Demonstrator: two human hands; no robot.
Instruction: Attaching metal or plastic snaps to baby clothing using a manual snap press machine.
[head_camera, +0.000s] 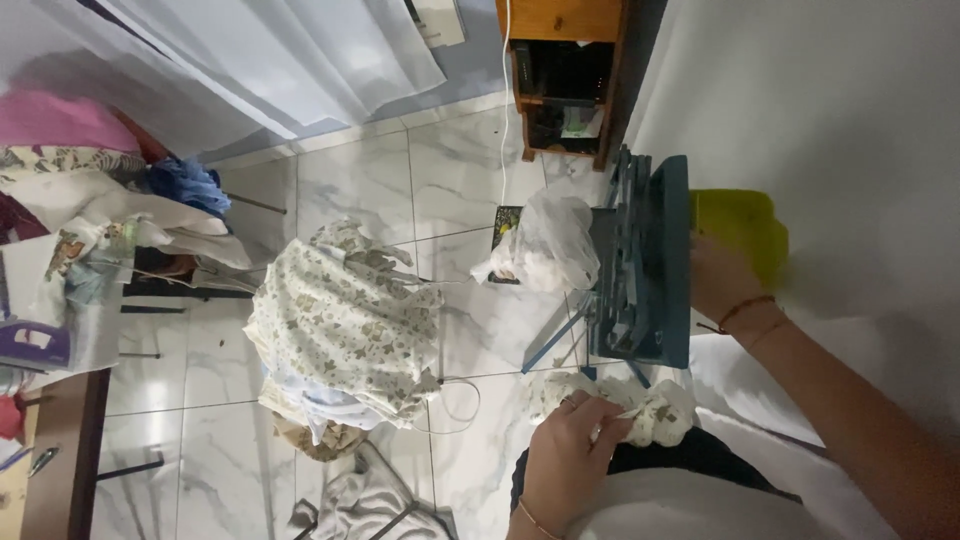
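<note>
Head view, hands gripping crumpled cream floral cloth

The way across the white worktop is blocked by the blue machine, which stands between the hands. The left hand is hemmed in by the small patterned cloth just beside the machine's base. The right hand is wedged between the machine and a yellow object. Open worktop is seen beyond the yellow object. Below, a white plastic bag hangs against the machine, and the tiled floor is obstructed by a heap of patterned fabric.
</note>
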